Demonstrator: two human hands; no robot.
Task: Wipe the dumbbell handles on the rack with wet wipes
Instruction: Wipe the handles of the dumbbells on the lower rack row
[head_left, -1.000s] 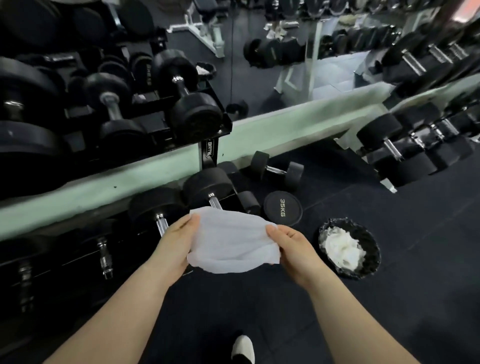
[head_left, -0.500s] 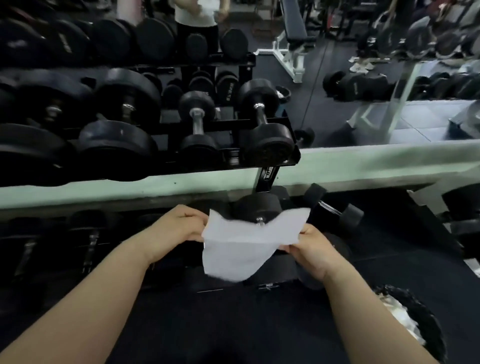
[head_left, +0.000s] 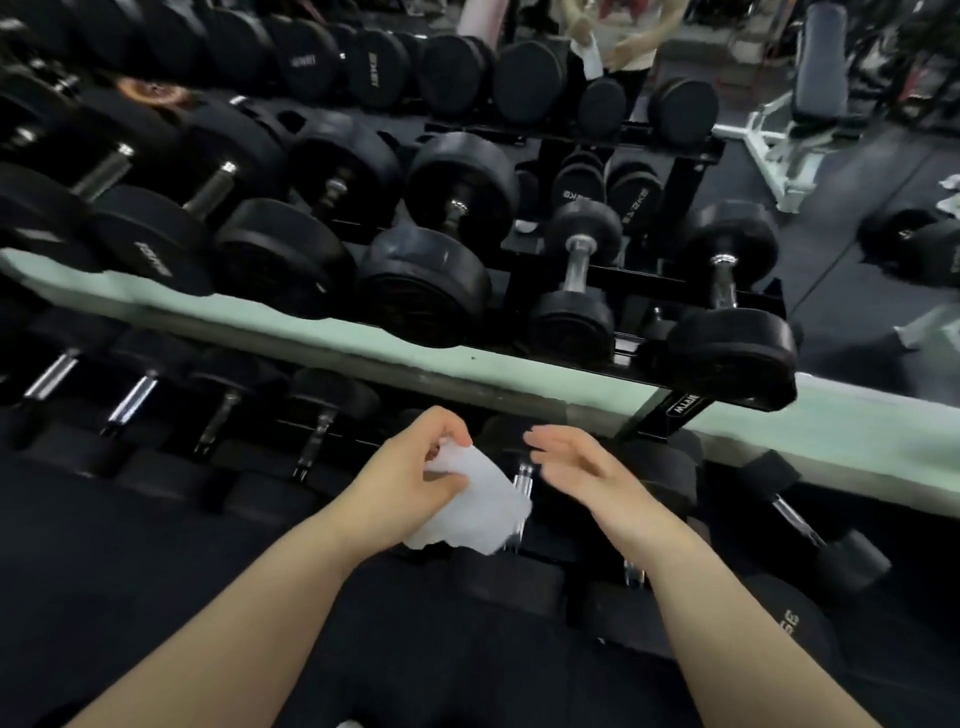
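White wet wipe (head_left: 475, 514) in left hand (head_left: 405, 480)

Part of dumbbell handle (head_left: 523, 475) hidden behind wipe (head_left: 470, 512).

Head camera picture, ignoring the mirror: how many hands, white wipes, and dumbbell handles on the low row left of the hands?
Hands: 2, left hand and right hand
White wipe: 1
Handles: 4
Total: 7

Dim gym, dark floor (head_left: 914, 654) near right, pale green ledge (head_left: 467, 370) running left to right along the wall, large mirror (head_left: 852, 228) above it, white-framed bench (head_left: 779, 150) with grey pad reflected far right
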